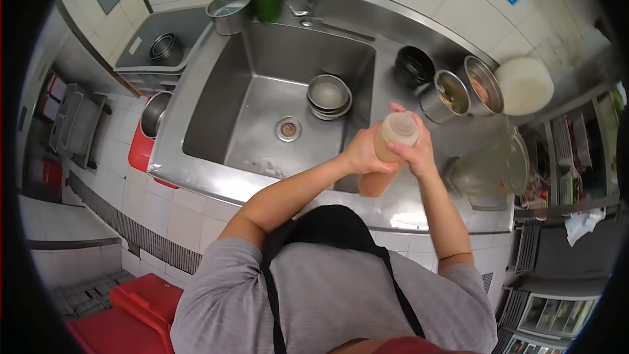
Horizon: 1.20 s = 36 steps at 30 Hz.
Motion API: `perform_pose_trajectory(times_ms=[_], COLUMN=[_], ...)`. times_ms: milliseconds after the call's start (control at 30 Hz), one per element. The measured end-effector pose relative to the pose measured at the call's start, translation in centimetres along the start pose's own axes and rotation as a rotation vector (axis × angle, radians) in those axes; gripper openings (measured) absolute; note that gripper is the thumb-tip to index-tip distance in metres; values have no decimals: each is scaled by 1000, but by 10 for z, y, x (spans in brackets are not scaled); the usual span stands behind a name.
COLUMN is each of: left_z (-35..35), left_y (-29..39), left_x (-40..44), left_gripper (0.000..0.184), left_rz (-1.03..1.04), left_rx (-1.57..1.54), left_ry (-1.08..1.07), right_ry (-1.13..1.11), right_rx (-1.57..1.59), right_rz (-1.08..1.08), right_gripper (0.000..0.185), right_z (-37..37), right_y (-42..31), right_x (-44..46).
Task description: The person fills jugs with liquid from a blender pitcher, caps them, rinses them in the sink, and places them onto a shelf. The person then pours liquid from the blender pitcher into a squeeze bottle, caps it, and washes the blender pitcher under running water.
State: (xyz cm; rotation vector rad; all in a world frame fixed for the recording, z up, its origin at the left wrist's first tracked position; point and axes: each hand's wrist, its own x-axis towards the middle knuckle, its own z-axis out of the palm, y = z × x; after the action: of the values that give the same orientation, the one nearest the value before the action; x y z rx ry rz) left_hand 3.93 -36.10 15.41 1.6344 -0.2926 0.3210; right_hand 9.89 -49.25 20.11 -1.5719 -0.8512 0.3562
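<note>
Both of my hands are wrapped round a translucent squeeze bottle (384, 145) with a pale screw cap (401, 126), above the counter just right of the sink. My left hand (362, 151) closes on its left side. My right hand (422, 145) holds it from the right, with the thumb across the front just below the cap. An orange lower portion (376, 183) shows beneath my hands; whether it belongs to the same bottle I cannot tell. My fingers partly hide the bottle's middle.
Stacked metal bowls (329, 94) sit in the steel sink (262, 108). Behind it stand a faucet (306, 16), a green pump bottle (267, 0) and a metal pot (229, 21). Rightward are a black bowl (414, 65), food containers (445, 96) and a large clear container (488, 167).
</note>
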Motion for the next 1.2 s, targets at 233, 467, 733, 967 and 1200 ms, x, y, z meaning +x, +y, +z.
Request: perform_pose_trajectory(times_ms=[233,467,733,967,1200], left_z=[-135,-272,-309,-305,-367], left_y=[-43,-54,-146,-195,-184], left_x=[41,94,68,68,209], left_gripper=[70,83,61,43,54], left_rz=[60,330,-353,-99,296], left_rx=[491,196,-1572,-1184,1166], left_ry=[260,-194,-452,177,424], right_ry=[716,722,381,681,738], right_rx=[29,453,489,427,521], right_rz=[-78,-224,-275,-127,-218], right_gripper=[60,60,70,67,56], right_z=[140,150,145,178,164], right_y=[23,49,40,58,62], right_x=[121,211,266,272,281])
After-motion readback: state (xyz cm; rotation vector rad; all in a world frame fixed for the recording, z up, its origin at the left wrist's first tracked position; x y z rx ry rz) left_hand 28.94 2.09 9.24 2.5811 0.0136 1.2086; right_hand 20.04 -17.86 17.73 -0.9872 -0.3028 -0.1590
